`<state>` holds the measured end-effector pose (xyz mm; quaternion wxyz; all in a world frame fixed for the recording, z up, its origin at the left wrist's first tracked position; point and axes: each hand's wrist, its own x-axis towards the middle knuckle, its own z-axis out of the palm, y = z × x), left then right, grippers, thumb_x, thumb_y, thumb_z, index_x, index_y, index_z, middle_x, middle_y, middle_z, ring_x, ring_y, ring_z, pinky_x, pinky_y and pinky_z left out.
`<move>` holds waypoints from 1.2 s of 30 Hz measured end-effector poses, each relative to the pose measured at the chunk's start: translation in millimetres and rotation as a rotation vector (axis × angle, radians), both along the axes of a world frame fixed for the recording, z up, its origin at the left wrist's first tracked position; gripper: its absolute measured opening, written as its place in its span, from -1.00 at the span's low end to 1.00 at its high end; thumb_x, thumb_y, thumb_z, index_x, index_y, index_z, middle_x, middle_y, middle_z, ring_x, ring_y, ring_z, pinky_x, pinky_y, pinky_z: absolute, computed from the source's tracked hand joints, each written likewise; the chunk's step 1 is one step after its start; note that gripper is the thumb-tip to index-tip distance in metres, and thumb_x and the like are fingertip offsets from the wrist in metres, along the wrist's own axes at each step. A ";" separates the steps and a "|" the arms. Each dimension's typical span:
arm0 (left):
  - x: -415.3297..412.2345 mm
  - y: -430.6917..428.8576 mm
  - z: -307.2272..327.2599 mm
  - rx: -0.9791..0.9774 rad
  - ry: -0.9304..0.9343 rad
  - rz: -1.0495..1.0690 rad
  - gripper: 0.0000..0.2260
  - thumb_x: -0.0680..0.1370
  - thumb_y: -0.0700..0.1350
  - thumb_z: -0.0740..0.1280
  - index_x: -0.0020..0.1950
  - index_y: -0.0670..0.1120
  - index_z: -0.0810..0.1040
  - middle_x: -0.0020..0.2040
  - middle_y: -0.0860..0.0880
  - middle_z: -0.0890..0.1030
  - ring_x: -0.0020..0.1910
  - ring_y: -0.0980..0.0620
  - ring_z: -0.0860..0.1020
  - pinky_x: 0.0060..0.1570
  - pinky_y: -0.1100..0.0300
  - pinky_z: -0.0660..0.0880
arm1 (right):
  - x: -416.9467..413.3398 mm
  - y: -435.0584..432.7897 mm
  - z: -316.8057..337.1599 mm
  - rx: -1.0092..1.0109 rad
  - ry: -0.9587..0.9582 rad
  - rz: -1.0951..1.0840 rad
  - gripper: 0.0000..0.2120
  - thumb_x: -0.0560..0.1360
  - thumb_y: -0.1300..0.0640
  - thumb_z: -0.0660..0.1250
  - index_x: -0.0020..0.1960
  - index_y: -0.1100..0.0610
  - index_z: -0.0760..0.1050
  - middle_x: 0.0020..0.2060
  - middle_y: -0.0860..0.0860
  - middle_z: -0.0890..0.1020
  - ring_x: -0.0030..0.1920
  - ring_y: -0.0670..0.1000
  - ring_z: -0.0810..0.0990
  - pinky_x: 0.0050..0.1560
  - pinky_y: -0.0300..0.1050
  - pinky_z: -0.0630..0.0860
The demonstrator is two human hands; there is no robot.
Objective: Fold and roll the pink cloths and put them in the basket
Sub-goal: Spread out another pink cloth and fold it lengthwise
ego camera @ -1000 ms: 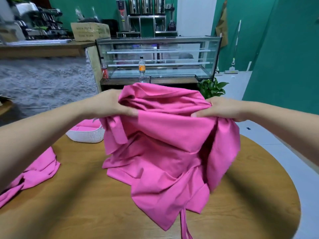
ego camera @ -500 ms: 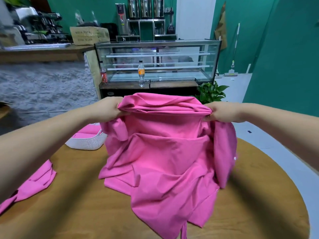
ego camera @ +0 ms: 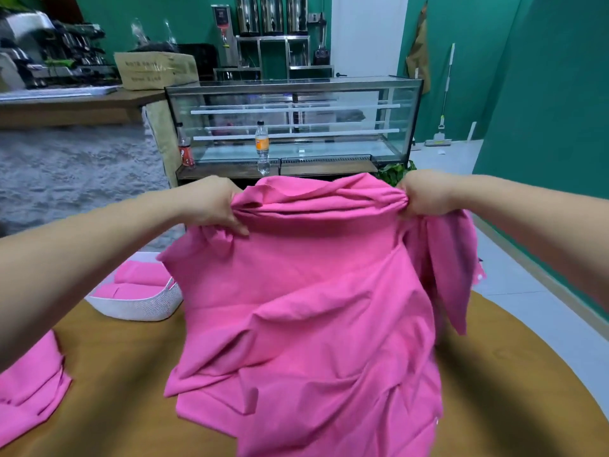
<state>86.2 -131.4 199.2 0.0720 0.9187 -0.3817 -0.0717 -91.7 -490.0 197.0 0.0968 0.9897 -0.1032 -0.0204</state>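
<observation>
Working at a table [ego camera: 115, 374], rolls [ego camera: 140, 280] already in the basket [ego camera: 138, 308] at left, you pinch with your left hand [ego camera: 211, 206] one bunched top corner of the raised pink cloth [ego camera: 306, 291], with your right hand [ego camera: 425, 196] the other. Folding looks unstarted; next, spread it flat.

A plain pink cloth [ego camera: 306, 291] is seen over a brown wood-grain table [ego camera: 115, 390]. Pink rolls [ego camera: 138, 282] are held in a white woven-patterned basket [ego camera: 138, 308]. Walls [ego camera: 543, 94] are painted green.

Crumpled pink cloth [ego camera: 306, 311] hangs lifted; rolled cloths [ego camera: 138, 285] fill white basket [ego camera: 138, 308].
</observation>
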 end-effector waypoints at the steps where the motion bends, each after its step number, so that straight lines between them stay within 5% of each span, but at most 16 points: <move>1: 9.1 -6.0 5.5 -0.009 -0.108 -0.031 -0.80 0.49 -0.10 0.59 -0.22 -0.12 0.63 -0.41 0.03 0.69 -0.48 0.13 0.64 -0.39 0.25 0.59 | 6.6 -3.8 4.3 0.004 -0.054 -0.005 -0.78 0.51 0.16 0.45 -0.26 0.14 0.48 -0.30 0.12 0.63 -0.23 0.21 0.52 -0.21 -0.02 0.44; 4: 36.6 -18.2 34.6 -0.129 -0.417 0.004 -0.69 0.50 -0.20 0.48 -0.37 -0.03 0.45 -0.45 -0.03 0.56 -0.39 -0.10 0.59 -0.22 -0.03 0.63 | 26.3 -18.0 23.4 0.081 -0.252 -0.023 -0.90 0.50 0.29 0.33 -0.20 0.22 0.52 -0.21 0.26 0.67 -0.17 0.29 0.61 -0.13 0.09 0.57; 9: 45.2 -41.5 130.6 -0.476 -0.622 0.090 -0.79 0.41 -0.36 0.44 -0.17 -0.04 0.58 -0.35 -0.03 0.52 -0.31 -0.11 0.48 -0.21 0.07 0.39 | 46.3 -33.5 109.7 0.080 -0.851 -0.059 -0.85 0.43 0.23 0.19 -0.03 0.13 0.45 -0.08 0.29 0.65 -0.07 0.38 0.62 -0.11 0.16 0.59; 13: 55.5 -41.6 170.1 -0.570 -0.685 0.085 -0.86 0.46 -0.31 0.36 -0.12 -0.08 0.61 -0.29 -0.09 0.59 -0.25 -0.16 0.58 -0.17 0.00 0.53 | 44.3 -34.9 149.9 0.039 -0.930 -0.078 -0.83 0.42 0.22 0.17 -0.01 0.08 0.40 -0.08 0.31 0.62 -0.07 0.39 0.60 -0.11 0.18 0.56; 19: 49.4 -27.8 125.7 -0.349 -0.518 -0.022 -0.81 0.51 -0.32 0.30 -0.17 -0.03 0.43 -0.08 -0.11 0.51 -0.14 -0.15 0.50 -0.13 0.02 0.42 | 32.0 -36.0 111.2 0.249 -0.596 0.051 -0.89 0.60 0.17 0.25 0.04 0.08 0.56 0.00 0.16 0.70 0.03 0.21 0.65 -0.03 0.01 0.50; 23: 41.7 -15.9 75.0 -0.306 -0.290 0.010 -0.78 0.47 -0.30 0.33 -0.16 0.04 0.48 -0.20 0.01 0.64 -0.24 0.02 0.60 -0.27 0.13 0.49 | 28.6 -31.1 64.4 0.457 -0.375 0.041 -0.85 0.64 0.11 0.36 0.18 -0.01 0.63 0.03 -0.01 0.74 0.05 0.09 0.68 0.13 0.02 0.59; 27: 36.3 -7.7 23.5 -0.264 -0.163 0.031 -0.81 0.52 -0.27 0.27 -0.17 0.03 0.48 -0.25 0.07 0.62 -0.28 0.02 0.57 -0.32 0.20 0.44 | 22.9 -20.7 15.0 0.539 -0.200 0.010 -0.89 0.61 0.19 0.40 0.05 0.01 0.65 -0.04 -0.03 0.74 0.04 0.08 0.68 0.06 -0.03 0.56; 31: 23.7 0.4 -34.6 -0.199 -0.033 -0.049 -0.86 0.52 0.08 0.30 -0.20 0.11 0.43 -0.21 0.07 0.64 -0.28 0.20 0.56 -0.24 0.17 0.38 | 7.4 -3.9 -45.9 0.639 0.052 -0.009 -0.98 0.58 0.13 0.46 0.00 0.05 0.65 -0.05 0.00 0.75 -0.08 -0.03 0.62 0.01 -0.09 0.58; 34: 9.0 7.2 -84.6 -0.088 0.149 -0.098 -0.74 0.47 0.08 0.57 -0.12 0.13 0.48 -0.32 0.21 0.67 -0.40 0.41 0.55 -0.29 0.33 0.49 | -13.1 23.5 -96.9 0.591 0.293 0.016 -0.65 0.47 -0.12 0.59 0.13 0.04 0.63 0.05 -0.08 0.74 0.06 -0.03 0.66 0.11 -0.23 0.54; 36: 3.8 9.9 -121.7 0.041 0.190 -0.119 -0.45 0.25 0.22 0.69 0.09 0.12 0.52 -0.19 0.21 0.70 -0.24 0.20 0.67 -0.13 0.16 0.62 | -26.6 43.6 -127.3 0.534 0.448 0.033 -0.24 0.34 -0.28 0.63 0.40 0.02 0.50 0.29 -0.07 0.65 0.28 0.02 0.60 0.31 -0.18 0.49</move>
